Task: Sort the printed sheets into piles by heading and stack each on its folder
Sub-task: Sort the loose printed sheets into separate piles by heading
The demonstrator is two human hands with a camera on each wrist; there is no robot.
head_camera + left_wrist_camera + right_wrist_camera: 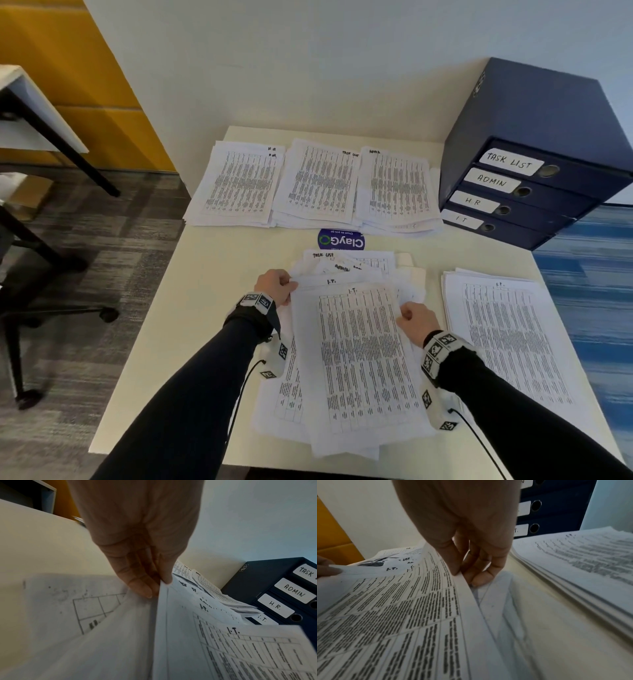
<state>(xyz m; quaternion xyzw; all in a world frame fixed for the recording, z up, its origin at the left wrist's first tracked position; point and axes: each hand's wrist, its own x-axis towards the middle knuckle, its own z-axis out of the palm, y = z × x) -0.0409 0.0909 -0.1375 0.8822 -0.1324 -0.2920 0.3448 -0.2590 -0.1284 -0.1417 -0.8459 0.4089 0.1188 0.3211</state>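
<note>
A loose heap of printed sheets (342, 387) lies at the table's front middle, its top sheet (359, 359) headed "I.T.". My left hand (275, 286) pinches the top left corner of the upper sheets (171, 601). My right hand (416, 317) pinches the right edge of the same top sheet (460, 582), thumb on top and fingers beneath. An I.T. pile (507, 332) lies to the right. At the back sit three piles: H.R. (239, 186), TASK LIST (318, 186) and ADMIN (399, 192).
Several dark blue folders (534, 164), labelled TASK LIST, ADMIN, HR and IT, stand stacked at the back right corner. A round blue sticker (340, 240) sits mid-table (191, 308). An office chair base (51, 308) and another desk (34, 113) stand to the left.
</note>
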